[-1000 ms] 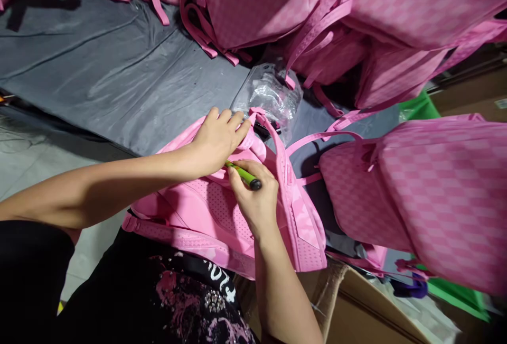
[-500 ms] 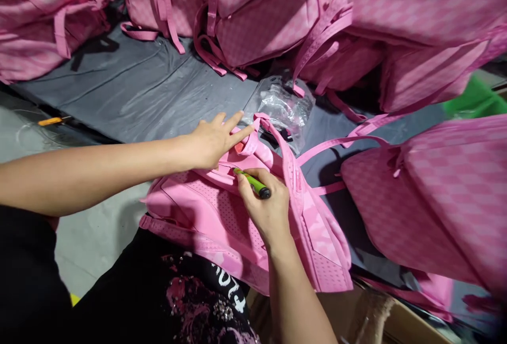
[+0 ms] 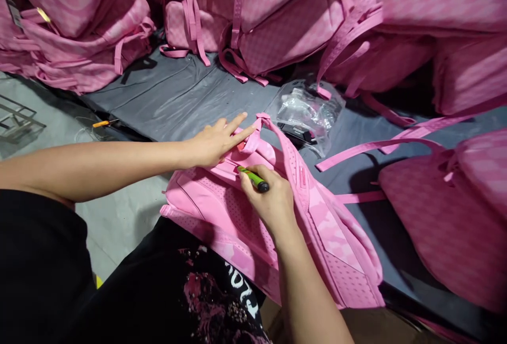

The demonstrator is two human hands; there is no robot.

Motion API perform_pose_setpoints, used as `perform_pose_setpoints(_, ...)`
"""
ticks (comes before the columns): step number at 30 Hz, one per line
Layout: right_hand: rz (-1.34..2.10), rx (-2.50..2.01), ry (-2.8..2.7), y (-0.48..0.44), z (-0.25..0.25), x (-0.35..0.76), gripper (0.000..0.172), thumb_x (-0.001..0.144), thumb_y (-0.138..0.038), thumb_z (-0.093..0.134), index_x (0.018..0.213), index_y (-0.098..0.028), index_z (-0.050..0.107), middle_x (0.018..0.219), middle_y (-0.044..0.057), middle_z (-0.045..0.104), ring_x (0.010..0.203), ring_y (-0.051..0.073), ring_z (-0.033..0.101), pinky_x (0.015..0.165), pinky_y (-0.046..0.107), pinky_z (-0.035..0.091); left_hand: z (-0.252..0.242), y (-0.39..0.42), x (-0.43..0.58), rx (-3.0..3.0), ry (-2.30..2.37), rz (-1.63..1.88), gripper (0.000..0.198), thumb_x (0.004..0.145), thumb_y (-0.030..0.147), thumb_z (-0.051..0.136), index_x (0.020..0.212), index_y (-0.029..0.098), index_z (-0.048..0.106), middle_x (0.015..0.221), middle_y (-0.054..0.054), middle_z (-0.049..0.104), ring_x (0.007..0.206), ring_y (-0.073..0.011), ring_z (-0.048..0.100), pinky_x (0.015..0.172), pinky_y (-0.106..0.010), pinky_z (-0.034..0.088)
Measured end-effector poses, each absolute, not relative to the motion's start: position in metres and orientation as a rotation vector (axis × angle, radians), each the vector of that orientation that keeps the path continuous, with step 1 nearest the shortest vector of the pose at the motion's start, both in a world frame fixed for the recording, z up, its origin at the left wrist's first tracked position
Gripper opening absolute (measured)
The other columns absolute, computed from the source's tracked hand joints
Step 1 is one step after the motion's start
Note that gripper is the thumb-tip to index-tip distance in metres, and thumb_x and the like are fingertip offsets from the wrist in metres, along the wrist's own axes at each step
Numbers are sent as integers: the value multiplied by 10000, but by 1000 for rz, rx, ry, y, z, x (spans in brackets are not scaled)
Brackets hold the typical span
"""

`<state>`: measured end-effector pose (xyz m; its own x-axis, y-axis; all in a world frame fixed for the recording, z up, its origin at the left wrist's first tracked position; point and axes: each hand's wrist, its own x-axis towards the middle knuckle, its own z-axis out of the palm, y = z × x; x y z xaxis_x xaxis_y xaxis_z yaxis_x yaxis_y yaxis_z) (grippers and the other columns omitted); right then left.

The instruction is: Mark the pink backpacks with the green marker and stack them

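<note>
A pink backpack [image 3: 237, 243] lies across my lap and the table edge, its padded, dotted back panel and straps facing up. My left hand [image 3: 216, 140] rests on its top edge beside the carry loop [image 3: 253, 140], fingers spread. A bit of red shows under the loop. Wrapped round a green tool handle with a black end [image 3: 253, 179], my right hand [image 3: 273, 196] holds it against the seam at the top of the back panel. The tool's tip is hidden, so its kind is unclear.
Several pink backpacks [image 3: 293, 27] are piled along the back of the grey-covered table [image 3: 170, 101]. Another pink backpack [image 3: 443, 217] lies at right, its strap reaching towards mine. A clear plastic bag [image 3: 304, 111] sits behind the loop. An orange-handled thin tool [image 3: 103, 123] lies at the left edge.
The view has shifted left, so the surroundings appear further right. Both hands keep their places on the backpack, and the green handle is still in my right hand.
</note>
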<state>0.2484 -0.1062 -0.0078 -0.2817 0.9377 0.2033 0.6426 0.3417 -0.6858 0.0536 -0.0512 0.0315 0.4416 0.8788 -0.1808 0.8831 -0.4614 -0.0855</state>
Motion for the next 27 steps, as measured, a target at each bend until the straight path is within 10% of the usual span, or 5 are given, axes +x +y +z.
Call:
perform_pose_setpoints(9, 662, -1391, -1980, -97, -19, 251, 257, 863, -405, 612, 965, -201, 731, 947, 79, 773, 833, 259, 714, 760, 367, 528, 20, -40, 70, 2638, 1719, -293, 1310, 677, 332, 879, 1609, 296, -42, 1686, -177, -22, 1446, -430, 267, 960, -558, 501)
perform_pose_setpoints(20, 815, -1461, -1953, -85, -16, 244, 263, 858, -428, 627, 922, -199, 738, 854, 55, 772, 755, 225, 714, 707, 324, 524, 12, -37, 64, 2660, 1633, -176, 894, 880, 130, 574, 1617, 259, 84, 1684, -153, 98, 1329, -372, 427, 890, -475, 520)
perform_pose_setpoints(27, 838, -1401, -1932, -93, -10, 239, 225, 881, -415, 621, 912, -217, 724, 871, 30, 770, 755, 211, 711, 699, 313, 504, 35, -38, 52, 2516, 1563, -407, 1286, 715, 281, 846, 1596, 347, -88, 1683, -139, -129, 1496, -461, 170, 945, -526, 533)
